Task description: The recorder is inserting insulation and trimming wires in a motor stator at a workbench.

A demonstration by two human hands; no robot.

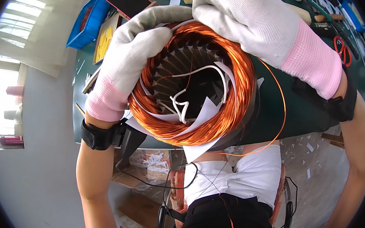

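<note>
A motor stator stands on the green bench with its bore facing me, ringed by a thick copper winding point(242, 89). Dark slots point(176, 65) line the inside. White sleeved leads point(182, 107) curl across the bore, and white insulation paper point(207, 112) pokes out between the coils. My left hand point(129, 48), in a white glove with a pink cuff, is closed round the winding's upper left. At the top edge rests my gloved right hand point(253, 22), its fingers curled; the fingertips are hidden. One loose copper wire point(284, 105) loops down on the right.
Left on the bench point(277, 118) are a blue bin point(84, 25), a box of yellow strips point(106, 38) and a phone point(128, 0). Red-handled scissors point(342, 50) and other tools lie at the far right. Below sits a bag of paper scraps point(154, 161).
</note>
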